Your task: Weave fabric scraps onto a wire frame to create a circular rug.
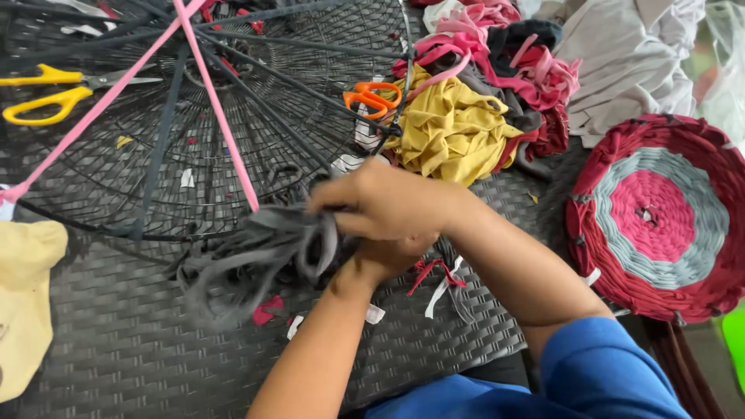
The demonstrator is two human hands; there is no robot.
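Both my hands meet at the middle of a dark woven table (pixel 116 341). My right hand (pixel 384 203) lies on top, fingers closed on a bundle of grey fabric strips (pixel 248 260) that trails to the left, blurred. My left hand (pixel 388 260) is mostly hidden beneath it, gripping the same strips. Just beyond stands a round black wire frame (pixel 233 116) with pink strips (pixel 221 116) and dark strips stretched across it like spokes.
Yellow-handled scissors (pixel 46 93) lie on the frame's left, orange-handled scissors (pixel 374 97) at its right edge. A heap of yellow, pink and red fabric (pixel 466 116) sits behind. A finished round woven mat (pixel 660 217) in red, grey and pink lies right. Small scraps dot the table.
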